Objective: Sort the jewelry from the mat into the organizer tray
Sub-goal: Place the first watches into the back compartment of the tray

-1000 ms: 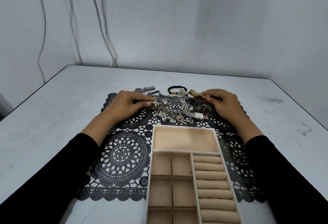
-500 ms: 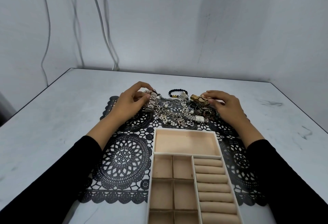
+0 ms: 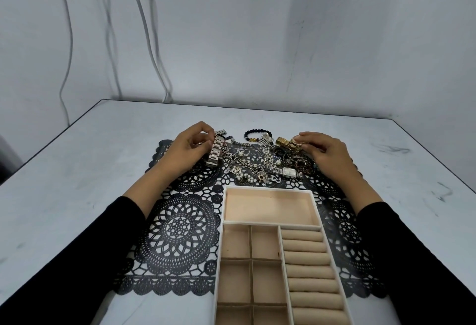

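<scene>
Beige organizer tray point(image 3: 268, 189): empty; jewelry heap point(image 3: 260, 166) unsorted at mat's point(image 3: 180, 226) far edge. Your left hand point(image 3: 189, 148) grips a silver watch point(image 3: 215, 152), right hand point(image 3: 325, 153) pinches a gold watch point(image 3: 286, 142).

Long black sleeves point(image 3: 425, 260), bare forearms

The silver link watch band point(image 3: 215, 153) at centre left is polished metal, glinting on each link. The gold-coloured watch point(image 3: 283, 141) at centre right is glossy metal too. The black lace-pattern mat point(image 3: 180, 232) looks matt; whether it is plastic or cloth is unclear. The cream rectangular organizer tray point(image 3: 268, 189) has smooth white walls and a soft, velvety beige lining. The pale grey table point(image 3: 77, 183) is smooth, faintly shiny, and scuffed at right.
</scene>
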